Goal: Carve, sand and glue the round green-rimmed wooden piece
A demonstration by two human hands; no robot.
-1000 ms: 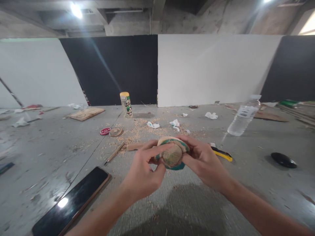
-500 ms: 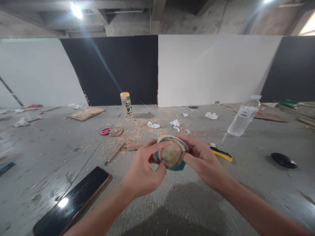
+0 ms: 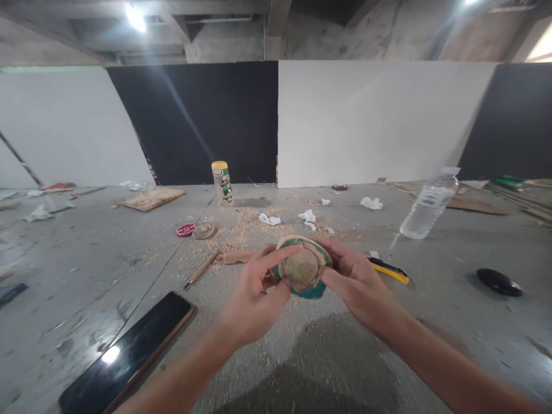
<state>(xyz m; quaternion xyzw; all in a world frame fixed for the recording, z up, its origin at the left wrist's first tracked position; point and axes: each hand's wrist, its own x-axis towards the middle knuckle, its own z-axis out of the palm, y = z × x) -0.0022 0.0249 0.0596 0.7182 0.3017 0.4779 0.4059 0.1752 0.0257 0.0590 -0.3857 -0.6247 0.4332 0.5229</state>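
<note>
Held the round piece (image 3: 301, 269), brownish in the middle with a teal border, up between both hands, to the right of the phone (image 3: 129, 356). Closed the left hand (image 3: 254, 290) on the edge nearer the phone, laying the index finger across the upper part and pressing the thumb at the lower rim. Gripped the edge farther from the phone with the right hand (image 3: 357, 282), thumb in front, other fingers behind and partly hidden. Held the fingers of both hands narrow on the piece; could not tell the placing of the hidden fingertips. Saw a wooden-handled tool (image 3: 202, 269) just beyond the phone's far end. Noticed a red lid (image 3: 185, 230) and a small disc (image 3: 203, 230) farther beyond the phone, side by side. Spotted a black-and-yellow cutter (image 3: 390, 271) well right of the phone.
</note>
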